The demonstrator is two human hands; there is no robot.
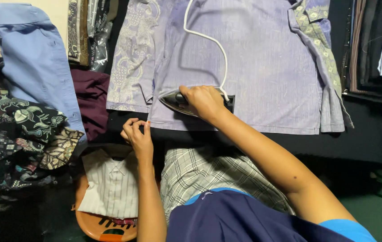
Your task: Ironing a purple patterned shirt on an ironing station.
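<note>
The right hand (205, 102) is wrapped around the handle of an iron (178, 102), holding it flat on a lilac shirt (262, 67) spread over the dark worktop (370, 134). The iron sits just above the shirt's lower hem, toward its left half, with its pointed tip aimed left at the seam where the patterned short sleeve (132, 58) joins the body. A white cord (215, 45) runs from the back of the iron up across the shirt and out past the top of the view.

The left hand (137, 134) is below the hem on the bare dark edge of the worktop, fingers drawn together in a narrow pinch with the fingertips (132, 123) close to the shirt's lower edge; whether they grip any cloth cannot be told.

To the right of the iron the shirt lies open and flat as far as the patterned placket (320, 45) folded down its right side. Beyond that edge is a strip of bare worktop, then a rack of dark hanging clothes (370, 40).

The left side is crowded: a blue shirt (34, 58) and a heap of dark printed fabrics (25, 130) press in close, with a maroon cloth (91, 98) just beside the sleeve.

Nearer the person, a folded white striped shirt (110, 183) rests in an orange basket (103, 226), beside a plaid cloth (204, 172) over the lap.
</note>
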